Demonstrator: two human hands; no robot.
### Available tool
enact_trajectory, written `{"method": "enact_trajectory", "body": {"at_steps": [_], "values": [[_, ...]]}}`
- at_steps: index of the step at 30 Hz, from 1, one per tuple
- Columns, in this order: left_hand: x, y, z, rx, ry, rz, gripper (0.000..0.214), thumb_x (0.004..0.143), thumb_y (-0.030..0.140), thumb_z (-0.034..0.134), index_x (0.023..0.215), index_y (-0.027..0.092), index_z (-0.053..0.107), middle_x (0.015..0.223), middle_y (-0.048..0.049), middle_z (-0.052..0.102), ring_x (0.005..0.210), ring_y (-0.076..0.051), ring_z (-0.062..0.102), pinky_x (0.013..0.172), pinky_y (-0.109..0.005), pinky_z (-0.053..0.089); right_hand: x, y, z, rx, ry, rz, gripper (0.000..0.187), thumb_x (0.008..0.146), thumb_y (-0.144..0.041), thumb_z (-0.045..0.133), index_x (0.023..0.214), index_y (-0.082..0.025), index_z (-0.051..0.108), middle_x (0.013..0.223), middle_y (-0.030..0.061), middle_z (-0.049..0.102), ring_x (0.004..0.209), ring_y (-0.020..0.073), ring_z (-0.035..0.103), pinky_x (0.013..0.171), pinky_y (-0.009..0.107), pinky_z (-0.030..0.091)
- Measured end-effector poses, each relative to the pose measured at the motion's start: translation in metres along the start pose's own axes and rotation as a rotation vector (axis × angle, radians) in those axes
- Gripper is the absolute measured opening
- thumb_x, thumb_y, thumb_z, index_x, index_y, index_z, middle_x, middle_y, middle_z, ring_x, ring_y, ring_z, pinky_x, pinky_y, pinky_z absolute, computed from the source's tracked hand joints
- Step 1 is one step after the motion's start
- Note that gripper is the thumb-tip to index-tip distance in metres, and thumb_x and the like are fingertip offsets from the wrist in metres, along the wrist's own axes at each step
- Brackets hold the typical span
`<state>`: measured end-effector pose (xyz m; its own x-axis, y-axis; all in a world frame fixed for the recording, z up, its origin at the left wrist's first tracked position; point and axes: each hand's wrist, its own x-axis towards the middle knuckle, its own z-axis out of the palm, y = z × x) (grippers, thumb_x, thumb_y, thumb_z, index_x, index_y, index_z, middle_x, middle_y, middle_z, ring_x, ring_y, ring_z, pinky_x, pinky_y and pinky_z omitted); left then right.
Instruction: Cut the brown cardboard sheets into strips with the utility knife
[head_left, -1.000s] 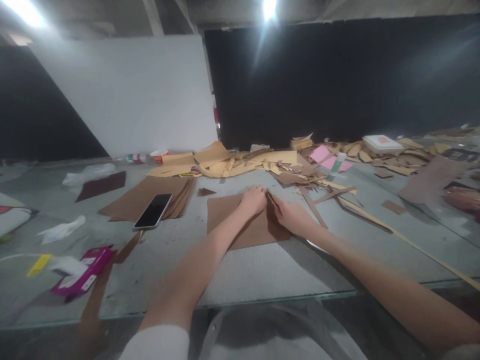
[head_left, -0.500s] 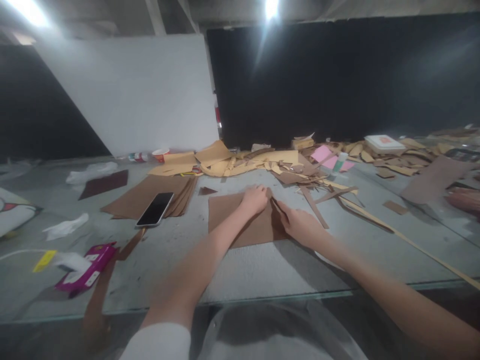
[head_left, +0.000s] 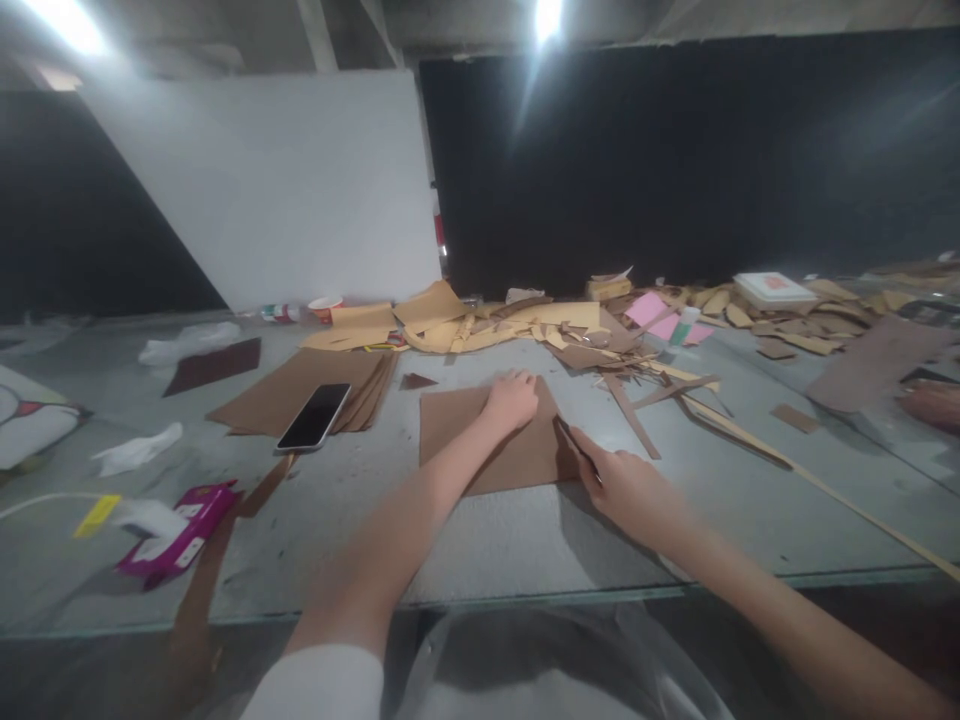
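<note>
The right hand (head_left: 630,490) is gripping a slim dark tool (head_left: 581,447) at the right edge of a flat, rectangular brown sheet (head_left: 452,425). The left hand (head_left: 514,400) is resting on the sheet's far part, fingers bunched; whether they are pinching anything, I cannot tell. The sheet is lying mid-scene on a grey tabletop (head_left: 487,550). Leftward, a black-screened phone (head_left: 315,415) is resting on stacked brown sheets (head_left: 259,392).

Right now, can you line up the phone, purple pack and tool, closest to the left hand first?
1. Tool: in the right hand, just right of the left hand.
2. Phone: to the left, partly on brown sheets.
3. Purple pack: farther left, lower in the head view.
</note>
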<state>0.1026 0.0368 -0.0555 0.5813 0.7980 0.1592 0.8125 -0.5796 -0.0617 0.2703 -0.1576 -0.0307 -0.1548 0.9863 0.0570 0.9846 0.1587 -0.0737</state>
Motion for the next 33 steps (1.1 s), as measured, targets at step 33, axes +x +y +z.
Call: {"method": "enact_trajectory", "body": {"at_steps": [33], "values": [[-0.006,0.002,-0.005,0.005,0.001,-0.022,0.044,0.108,0.021,0.045,0.146,0.013,0.065,0.144,-0.0206,0.065,0.132,-0.035,0.058,0.104,-0.048,0.050,-0.126,0.014,0.031,0.197,0.142,0.010,0.064,0.106,-0.044,0.042,0.168,-0.029,0.050,0.055,0.0026,0.064,0.045,0.0282,0.066,0.045,0.031,0.042]]}}
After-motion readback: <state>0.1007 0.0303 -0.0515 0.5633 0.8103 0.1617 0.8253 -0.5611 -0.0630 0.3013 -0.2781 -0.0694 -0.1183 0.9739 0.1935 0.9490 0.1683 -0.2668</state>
